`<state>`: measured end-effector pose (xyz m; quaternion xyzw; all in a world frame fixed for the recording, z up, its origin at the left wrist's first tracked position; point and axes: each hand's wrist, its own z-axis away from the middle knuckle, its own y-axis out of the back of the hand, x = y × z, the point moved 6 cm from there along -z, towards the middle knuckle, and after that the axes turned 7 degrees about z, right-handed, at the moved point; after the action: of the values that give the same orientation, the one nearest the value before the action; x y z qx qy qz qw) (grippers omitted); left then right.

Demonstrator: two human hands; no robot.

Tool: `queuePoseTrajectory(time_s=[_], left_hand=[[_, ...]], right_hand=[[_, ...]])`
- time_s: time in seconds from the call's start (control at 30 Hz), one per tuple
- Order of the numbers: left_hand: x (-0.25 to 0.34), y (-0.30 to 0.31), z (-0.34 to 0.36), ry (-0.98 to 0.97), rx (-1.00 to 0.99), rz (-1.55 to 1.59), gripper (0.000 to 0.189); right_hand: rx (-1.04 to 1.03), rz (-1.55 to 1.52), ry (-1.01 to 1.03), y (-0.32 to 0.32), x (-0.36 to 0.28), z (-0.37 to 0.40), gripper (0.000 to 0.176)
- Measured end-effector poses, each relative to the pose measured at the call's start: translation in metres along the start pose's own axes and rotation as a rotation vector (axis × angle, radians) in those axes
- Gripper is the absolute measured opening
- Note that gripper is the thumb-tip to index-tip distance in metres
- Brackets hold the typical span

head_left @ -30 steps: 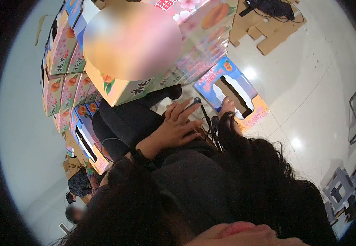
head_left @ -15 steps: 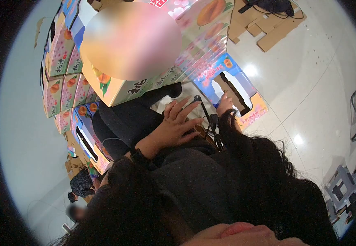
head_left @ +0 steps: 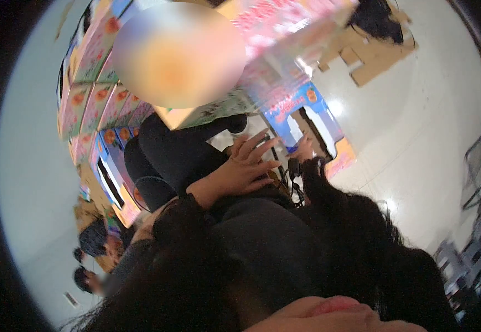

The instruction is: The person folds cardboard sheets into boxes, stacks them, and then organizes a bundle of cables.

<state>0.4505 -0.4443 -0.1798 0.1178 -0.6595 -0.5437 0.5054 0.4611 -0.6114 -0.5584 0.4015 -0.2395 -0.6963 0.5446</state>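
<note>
My left hand (head_left: 246,170) is held in front of my body with its fingers spread, nothing in it. My dark-clad leg (head_left: 182,146) lies just beyond it. Farther right is my right hand (head_left: 304,147), blurred and partly covered by hair, its visible fingers stretched upward. It overlaps the cut-out window of a blue and pink peach carton (head_left: 290,108). Between the hands run a dark stand and cable (head_left: 294,167). A large peach-printed carton (head_left: 213,112) stands above the leg, its top part covered by a blurred patch.
Stacked peach cartons (head_left: 88,108) rise at left, with another blue carton (head_left: 106,174) below. Flattened cardboard (head_left: 357,58) and a dark bag (head_left: 378,19) lie on the tiled floor. At right are a folding frame (head_left: 476,171) and grey stools (head_left: 462,265). Other people (head_left: 94,235) are at lower left.
The view has turned slightly, so the cartons and floor items have shifted and blurred. My left hand stays spread and sits slightly farther right. My right hand remains by the carton window.
</note>
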Motion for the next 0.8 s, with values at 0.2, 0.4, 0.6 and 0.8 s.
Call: queuePoseTrajectory(time_s=[0.2, 0.4, 0.6, 0.8], left_hand=[[-0.019, -0.014, 0.006, -0.323, 0.199, 0.069, 0.062], [-0.009, 0.027, 0.019, -0.237, 0.168, 0.515, 0.03], [-0.034, 0.097, 0.087, -0.203, 0.385, 0.642, 0.029], [-0.064, 0.128, 0.168, 0.085, 0.435, 0.608, 0.021]], right_hand=[[-0.274, 0.279, 0.191, 0.041, 0.015, -0.006, 0.099], [-0.438, 0.26, 0.127, 0.117, 0.08, -0.055, 0.083], [-0.602, -0.15, -0.125, 0.202, 0.119, -0.118, 0.068], [-0.619, 0.105, 0.027, 0.292, -0.021, -0.048, 0.045]])
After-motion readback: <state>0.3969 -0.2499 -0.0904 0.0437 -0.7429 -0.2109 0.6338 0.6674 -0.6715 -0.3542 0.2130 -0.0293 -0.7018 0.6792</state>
